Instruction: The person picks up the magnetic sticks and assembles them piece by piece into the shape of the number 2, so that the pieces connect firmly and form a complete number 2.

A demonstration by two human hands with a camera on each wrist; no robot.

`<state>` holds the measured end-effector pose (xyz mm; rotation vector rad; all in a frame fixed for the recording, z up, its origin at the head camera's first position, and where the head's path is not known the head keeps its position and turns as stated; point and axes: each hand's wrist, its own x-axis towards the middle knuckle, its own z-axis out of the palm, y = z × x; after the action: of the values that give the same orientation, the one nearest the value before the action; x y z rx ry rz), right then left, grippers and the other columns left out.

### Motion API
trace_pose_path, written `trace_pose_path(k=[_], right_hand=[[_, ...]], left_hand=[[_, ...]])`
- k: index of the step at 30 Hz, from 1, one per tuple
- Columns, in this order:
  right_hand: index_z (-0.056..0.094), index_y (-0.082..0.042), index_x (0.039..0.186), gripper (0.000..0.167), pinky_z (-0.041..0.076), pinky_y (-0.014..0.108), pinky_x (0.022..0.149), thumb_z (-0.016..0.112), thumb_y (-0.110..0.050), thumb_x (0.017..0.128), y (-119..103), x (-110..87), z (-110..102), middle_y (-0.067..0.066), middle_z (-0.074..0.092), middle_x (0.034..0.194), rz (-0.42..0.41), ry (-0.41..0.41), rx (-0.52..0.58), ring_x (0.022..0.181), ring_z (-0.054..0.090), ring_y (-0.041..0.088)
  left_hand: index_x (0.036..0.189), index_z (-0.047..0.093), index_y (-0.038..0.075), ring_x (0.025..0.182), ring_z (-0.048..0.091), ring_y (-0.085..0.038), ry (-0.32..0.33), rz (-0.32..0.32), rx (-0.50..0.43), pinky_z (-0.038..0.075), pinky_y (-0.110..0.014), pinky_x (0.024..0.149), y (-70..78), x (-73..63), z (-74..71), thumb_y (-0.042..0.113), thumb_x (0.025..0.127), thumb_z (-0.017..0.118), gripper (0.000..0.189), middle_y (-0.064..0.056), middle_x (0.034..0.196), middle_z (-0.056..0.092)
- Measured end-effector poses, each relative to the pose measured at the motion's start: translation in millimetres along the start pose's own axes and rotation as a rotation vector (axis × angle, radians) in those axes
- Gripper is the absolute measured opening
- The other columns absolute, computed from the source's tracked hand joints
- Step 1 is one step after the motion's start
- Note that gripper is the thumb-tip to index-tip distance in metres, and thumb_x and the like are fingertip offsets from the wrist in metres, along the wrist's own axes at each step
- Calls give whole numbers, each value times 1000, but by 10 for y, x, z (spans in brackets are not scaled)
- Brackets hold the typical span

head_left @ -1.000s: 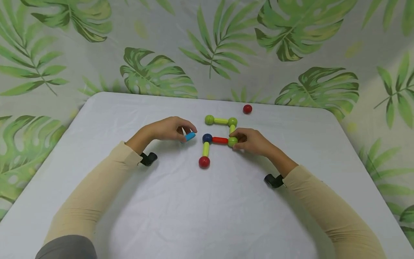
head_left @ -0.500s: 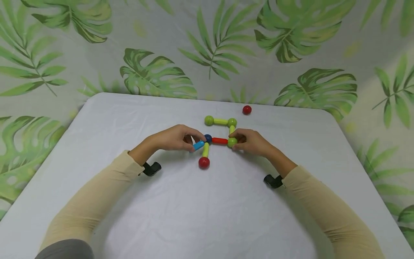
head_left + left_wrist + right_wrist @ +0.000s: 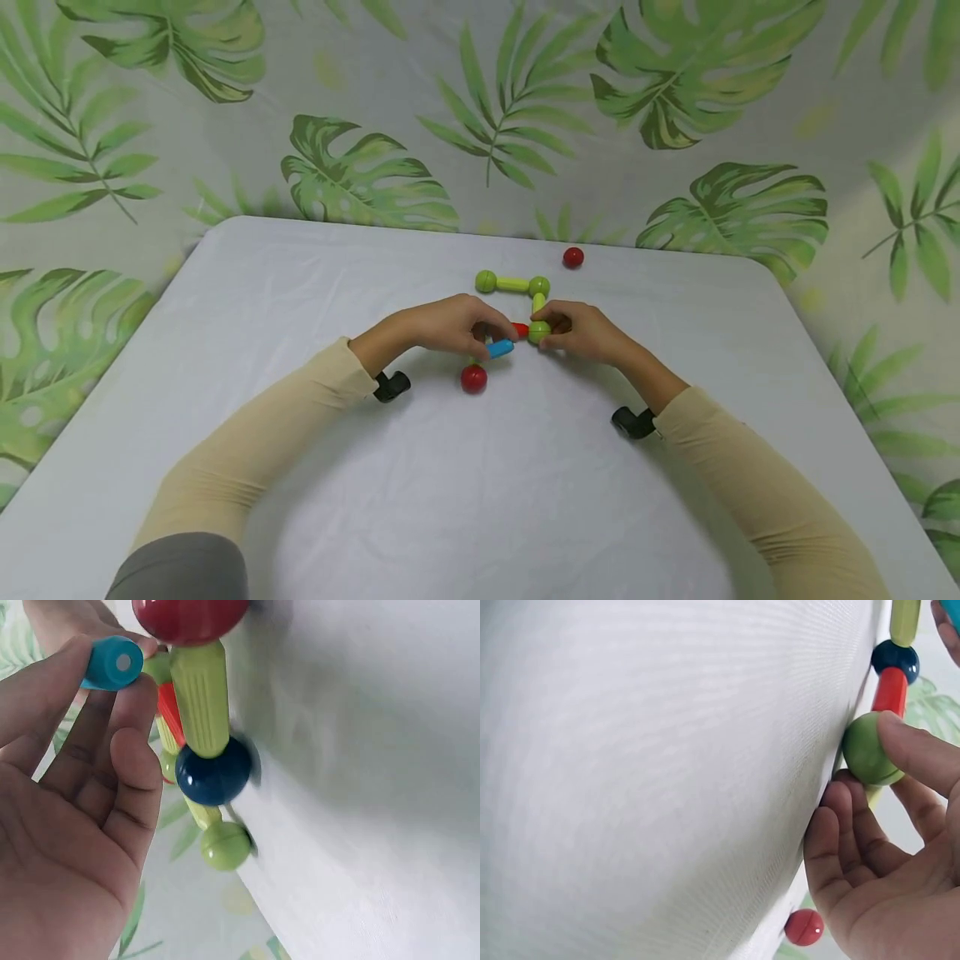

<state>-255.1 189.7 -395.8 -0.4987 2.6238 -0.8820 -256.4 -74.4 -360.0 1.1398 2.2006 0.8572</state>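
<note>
My left hand [image 3: 457, 323] pinches a blue rod [image 3: 500, 348] between thumb and fingers, held above the joined sticks and balls. In the left wrist view the rod's round end, with a pale dot, faces the camera. My right hand [image 3: 581, 329] grips a green ball [image 3: 538, 332] at the right corner of the structure. From that ball a red rod [image 3: 890, 691] runs to a dark blue ball [image 3: 214, 771], which the left hand hides in the head view. A yellow-green rod [image 3: 200, 697] links the dark blue ball to a red ball [image 3: 473, 379] nearer the person.
Beyond the gripped ball, yellow-green rods [image 3: 513, 285] join two more green balls, one at the corner [image 3: 538, 287] and one at the far left end [image 3: 486, 281]. A loose red ball [image 3: 573, 257] lies near the back edge of the white table [image 3: 480, 500].
My left hand has moved right with the blue rod, passing over the dark blue ball towards the gripped green ball. The right hand and the structure stay nearly still.
</note>
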Motion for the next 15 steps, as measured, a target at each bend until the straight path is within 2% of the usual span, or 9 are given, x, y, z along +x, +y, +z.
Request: trace_pose_path(k=[6,15], right_hand=[[64,-13,124,35,52,41,94,73,-16,90,1,3,-4,10,67,112,-13,2,0,103,62,24],[65,-14,123,34,51,36,90,72,-14,90,17,5,-9,9,66,110,-19,1,-1,101,61,23]], left_hand=[[130,66,10,93,67,-15,-78,10,12,53,-25,88,64,119,62,4,88,67,42,-6,113,71],[130,66,13,96,67,-16,-155,9,75,53,-25,90,94,240,106,4,88,68,42,-6,115,71]])
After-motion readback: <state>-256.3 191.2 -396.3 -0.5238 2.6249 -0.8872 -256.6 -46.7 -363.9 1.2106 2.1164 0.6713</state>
